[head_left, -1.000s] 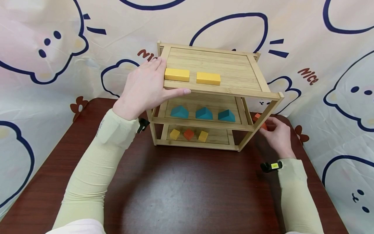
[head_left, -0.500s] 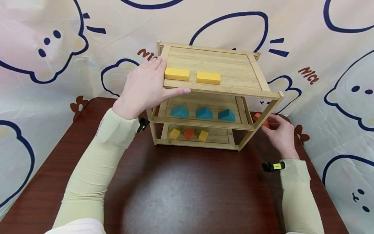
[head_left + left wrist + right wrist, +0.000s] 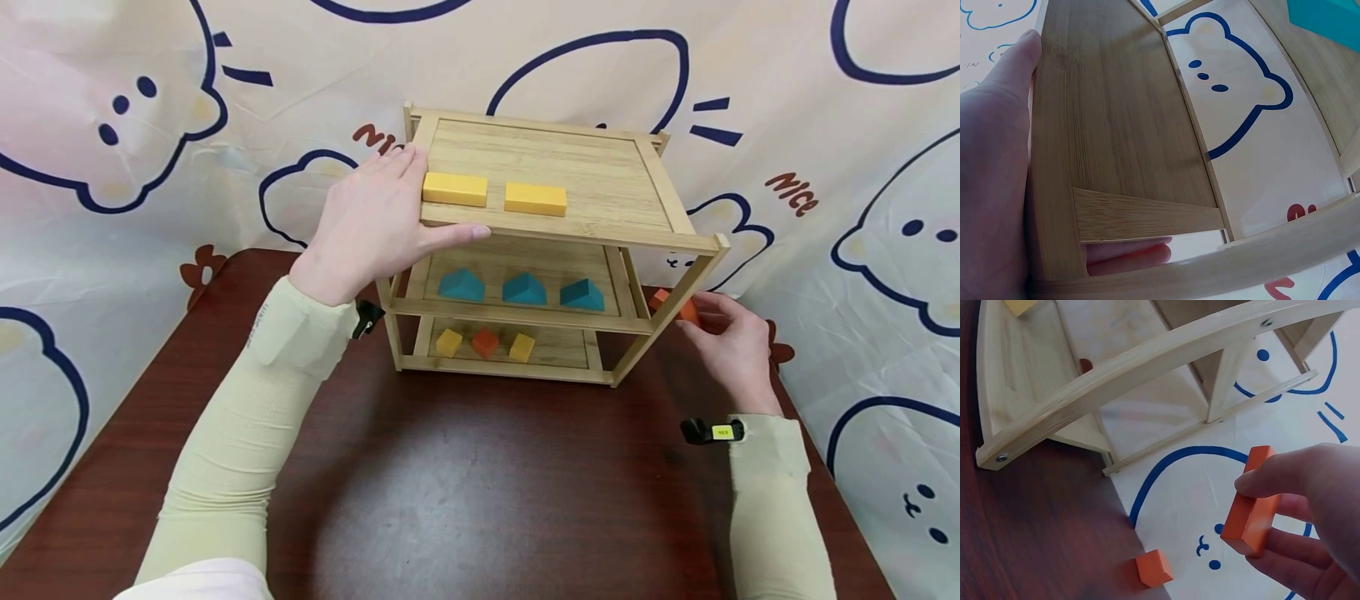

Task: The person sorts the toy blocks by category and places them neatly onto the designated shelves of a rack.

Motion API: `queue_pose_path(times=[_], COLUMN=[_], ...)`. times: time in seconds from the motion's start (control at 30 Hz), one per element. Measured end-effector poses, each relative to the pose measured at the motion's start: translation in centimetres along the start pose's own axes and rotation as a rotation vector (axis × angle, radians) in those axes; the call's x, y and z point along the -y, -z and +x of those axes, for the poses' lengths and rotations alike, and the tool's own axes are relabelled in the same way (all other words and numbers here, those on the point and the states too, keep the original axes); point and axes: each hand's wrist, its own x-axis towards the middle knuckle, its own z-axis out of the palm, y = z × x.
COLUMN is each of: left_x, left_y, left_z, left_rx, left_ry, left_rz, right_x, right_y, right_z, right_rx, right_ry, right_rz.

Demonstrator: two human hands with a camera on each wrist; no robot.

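My left hand (image 3: 367, 221) rests on the front left corner of a three-tier wooden shelf (image 3: 555, 158), fingers straight along its side and thumb along the front edge. In the left wrist view, fingertips (image 3: 1141, 256) show through the gap by the side rail. My right hand (image 3: 735, 346) holds an orange rectangular block (image 3: 1250, 515) between thumb and fingers, off the shelf's right side. Below it, an orange block (image 3: 1154, 569) lies on the table. On the top tier, two yellow blocks (image 3: 455, 190) lie near the front; the left one is beside my left hand.
Three teal triangular blocks (image 3: 523, 289) stand in a row on the middle tier. Two yellow cubes (image 3: 448, 343) flank an orange cube (image 3: 484, 343) on the bottom tier. The dark wooden table (image 3: 480, 475) meets a printed cloth (image 3: 847, 250) behind and at the sides.
My right hand has drawn a little to the right, away from the shelf post, with the orange block in it. My left hand has stayed where it was.
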Motion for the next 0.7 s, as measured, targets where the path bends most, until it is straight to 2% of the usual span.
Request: queue_pose_path(times=[0.47, 0.7], left_x=[0.0, 0.0], left_y=[0.1, 0.1], left_z=[0.0, -0.1], left_rx=[0.005, 0.013], left_ry=[0.001, -0.002], left_rz=[0.009, 0.019], right_x=[1.3, 2.0], right_y=[1.8, 2.6], right_z=[-0.9, -1.1], right_rx=[-0.078, -0.151], right_ry=[-0.026, 0.000], right_rz=[0.050, 0.102])
